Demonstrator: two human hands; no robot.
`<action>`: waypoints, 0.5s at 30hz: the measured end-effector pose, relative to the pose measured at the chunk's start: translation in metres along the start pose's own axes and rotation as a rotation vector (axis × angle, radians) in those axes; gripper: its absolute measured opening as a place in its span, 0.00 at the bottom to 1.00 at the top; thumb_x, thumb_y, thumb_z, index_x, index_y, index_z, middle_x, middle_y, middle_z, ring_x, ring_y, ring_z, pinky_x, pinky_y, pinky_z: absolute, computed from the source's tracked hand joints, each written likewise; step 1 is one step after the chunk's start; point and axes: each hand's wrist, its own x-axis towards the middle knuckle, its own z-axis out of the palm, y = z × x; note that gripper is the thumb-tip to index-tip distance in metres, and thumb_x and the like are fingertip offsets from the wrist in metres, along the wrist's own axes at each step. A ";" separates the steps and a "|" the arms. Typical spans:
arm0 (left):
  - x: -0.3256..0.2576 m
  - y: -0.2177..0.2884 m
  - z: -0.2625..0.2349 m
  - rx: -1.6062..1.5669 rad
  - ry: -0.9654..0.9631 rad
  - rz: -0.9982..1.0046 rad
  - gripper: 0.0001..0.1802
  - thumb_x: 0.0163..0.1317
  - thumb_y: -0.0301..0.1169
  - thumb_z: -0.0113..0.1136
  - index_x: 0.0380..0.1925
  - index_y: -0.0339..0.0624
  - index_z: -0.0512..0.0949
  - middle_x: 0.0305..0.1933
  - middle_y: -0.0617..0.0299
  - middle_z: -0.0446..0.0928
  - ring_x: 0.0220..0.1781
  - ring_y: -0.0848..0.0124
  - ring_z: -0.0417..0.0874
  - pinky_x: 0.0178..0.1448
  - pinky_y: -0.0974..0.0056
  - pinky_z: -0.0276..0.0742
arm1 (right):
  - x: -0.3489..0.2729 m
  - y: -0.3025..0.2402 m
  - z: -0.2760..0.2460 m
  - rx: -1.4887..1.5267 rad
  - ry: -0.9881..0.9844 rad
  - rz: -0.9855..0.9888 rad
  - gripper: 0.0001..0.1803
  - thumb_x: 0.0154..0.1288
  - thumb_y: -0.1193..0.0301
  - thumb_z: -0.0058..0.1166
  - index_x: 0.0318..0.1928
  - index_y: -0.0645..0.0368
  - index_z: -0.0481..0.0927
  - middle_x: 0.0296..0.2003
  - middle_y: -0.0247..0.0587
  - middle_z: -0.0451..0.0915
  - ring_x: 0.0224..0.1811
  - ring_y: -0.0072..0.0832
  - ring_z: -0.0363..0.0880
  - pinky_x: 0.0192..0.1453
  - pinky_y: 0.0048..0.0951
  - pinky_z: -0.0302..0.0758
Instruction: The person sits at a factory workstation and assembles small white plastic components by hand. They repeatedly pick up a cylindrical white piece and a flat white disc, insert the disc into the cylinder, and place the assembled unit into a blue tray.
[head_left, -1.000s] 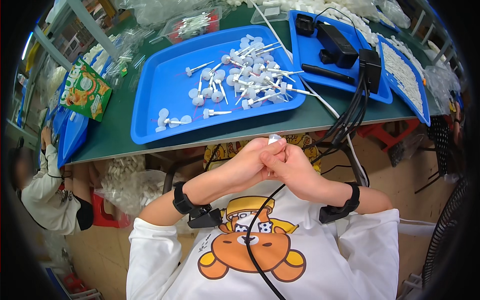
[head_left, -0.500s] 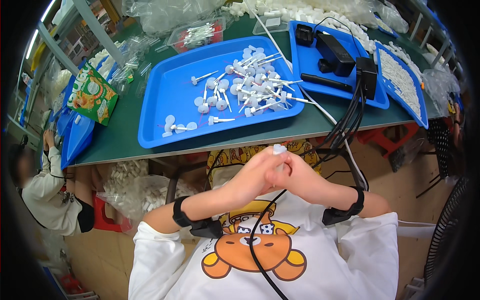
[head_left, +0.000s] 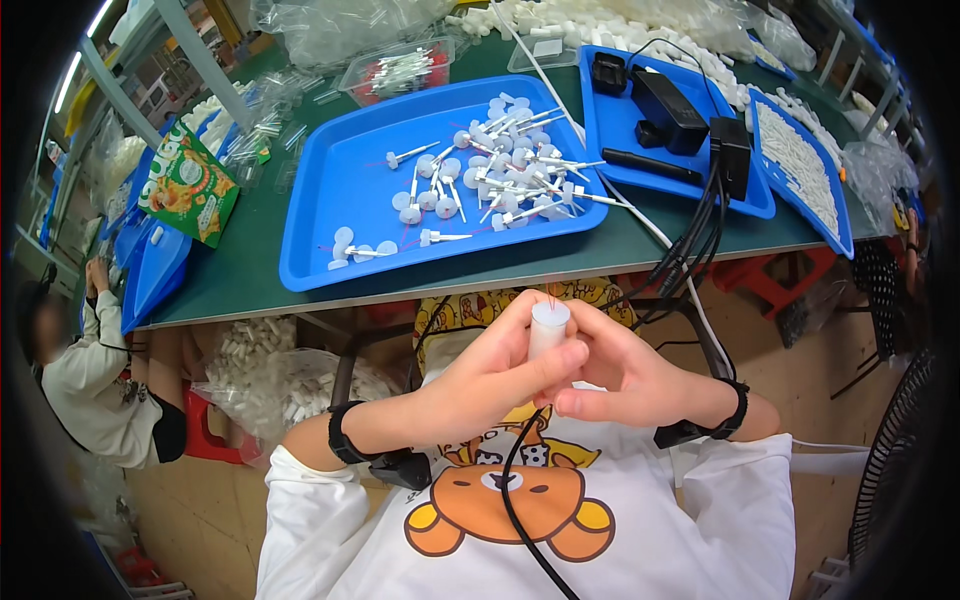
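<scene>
Just in front of the table edge, my left hand [head_left: 500, 370] grips a white plastic cylinder [head_left: 549, 332] with a pale disc-shaped top, its thumb along the side. Fine reddish strands rise from that top. My right hand [head_left: 640, 370] curls round the cylinder from the other side; its fingertips are partly hidden behind it, and its thumb lies lower down. Beyond my hands a large blue tray [head_left: 345, 180] holds several white stick-like parts with round translucent discs [head_left: 510, 165], heaped mostly on its right side.
A second blue tray [head_left: 735, 200] holds black adapters and cables [head_left: 690, 245]. Right of it, another tray holds small white pieces [head_left: 800, 165]. A green snack packet [head_left: 190, 185] stands at the left. A person [head_left: 100, 370] sits far left; a fan [head_left: 895, 470] is at lower right.
My hands have come apart from a tight clasp and turned, so the cylinder now shows upright between them. My right thumb has moved away from the left hand. The trays look unchanged.
</scene>
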 end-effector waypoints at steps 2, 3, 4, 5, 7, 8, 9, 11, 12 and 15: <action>0.002 0.002 -0.002 -0.038 -0.007 -0.064 0.12 0.66 0.37 0.48 0.41 0.42 0.64 0.32 0.68 0.67 0.34 0.81 0.70 0.39 0.74 0.69 | 0.001 0.002 0.000 0.025 0.035 0.021 0.32 0.58 0.69 0.58 0.59 0.61 0.56 0.47 0.37 0.68 0.50 0.21 0.69 0.53 0.25 0.68; 0.004 0.002 -0.002 -0.069 -0.013 -0.091 0.12 0.66 0.38 0.49 0.40 0.42 0.65 0.32 0.68 0.68 0.33 0.81 0.70 0.38 0.74 0.69 | 0.002 0.004 -0.001 0.027 0.043 0.044 0.31 0.59 0.68 0.58 0.58 0.61 0.57 0.47 0.36 0.68 0.49 0.20 0.69 0.52 0.25 0.69; 0.005 0.000 -0.002 -0.099 -0.020 -0.117 0.12 0.66 0.39 0.49 0.40 0.42 0.66 0.33 0.68 0.68 0.33 0.81 0.70 0.37 0.75 0.69 | 0.003 0.007 -0.003 0.030 0.051 0.066 0.30 0.59 0.67 0.59 0.56 0.61 0.59 0.46 0.36 0.68 0.48 0.19 0.69 0.51 0.24 0.69; 0.006 -0.001 -0.002 -0.056 -0.008 -0.119 0.12 0.66 0.39 0.48 0.40 0.42 0.67 0.33 0.68 0.69 0.33 0.81 0.70 0.37 0.75 0.69 | 0.004 0.009 -0.003 0.001 0.067 0.081 0.29 0.59 0.66 0.58 0.55 0.60 0.60 0.45 0.35 0.68 0.47 0.18 0.69 0.49 0.23 0.70; 0.009 -0.006 -0.004 0.029 0.016 -0.123 0.13 0.66 0.40 0.48 0.39 0.42 0.68 0.34 0.67 0.70 0.34 0.81 0.71 0.37 0.74 0.70 | 0.006 0.013 -0.002 -0.055 0.099 0.111 0.26 0.59 0.64 0.58 0.53 0.60 0.62 0.42 0.34 0.69 0.44 0.17 0.70 0.44 0.21 0.70; 0.011 -0.009 -0.007 0.021 0.018 -0.126 0.13 0.66 0.40 0.48 0.39 0.42 0.68 0.35 0.66 0.70 0.34 0.80 0.72 0.37 0.73 0.71 | 0.008 0.013 -0.002 -0.062 0.104 0.138 0.24 0.60 0.65 0.57 0.52 0.59 0.62 0.41 0.33 0.69 0.41 0.16 0.70 0.41 0.20 0.70; 0.013 -0.013 -0.012 0.013 0.019 -0.129 0.13 0.66 0.41 0.48 0.40 0.42 0.68 0.36 0.66 0.71 0.35 0.80 0.72 0.37 0.73 0.71 | 0.010 0.011 -0.002 -0.068 0.109 0.164 0.21 0.61 0.66 0.55 0.51 0.57 0.63 0.39 0.32 0.69 0.39 0.15 0.69 0.38 0.20 0.70; 0.016 -0.016 -0.014 -0.002 0.056 -0.157 0.13 0.67 0.41 0.47 0.39 0.43 0.67 0.35 0.65 0.71 0.35 0.80 0.72 0.38 0.72 0.71 | 0.014 0.014 -0.003 -0.063 0.141 0.170 0.18 0.63 0.66 0.53 0.49 0.56 0.64 0.37 0.31 0.70 0.35 0.14 0.70 0.35 0.18 0.70; 0.018 -0.017 -0.014 -0.009 0.092 -0.182 0.13 0.67 0.41 0.45 0.39 0.42 0.67 0.34 0.65 0.70 0.35 0.79 0.72 0.39 0.72 0.70 | 0.016 0.020 -0.004 -0.052 0.168 0.150 0.18 0.64 0.64 0.52 0.49 0.56 0.64 0.37 0.31 0.70 0.34 0.14 0.70 0.35 0.18 0.70; 0.020 -0.020 -0.010 -0.110 0.172 -0.211 0.13 0.68 0.41 0.42 0.39 0.43 0.66 0.35 0.65 0.69 0.36 0.79 0.71 0.40 0.71 0.69 | 0.020 0.035 -0.012 0.048 0.219 0.202 0.18 0.65 0.62 0.50 0.49 0.57 0.64 0.37 0.32 0.71 0.33 0.15 0.70 0.34 0.17 0.70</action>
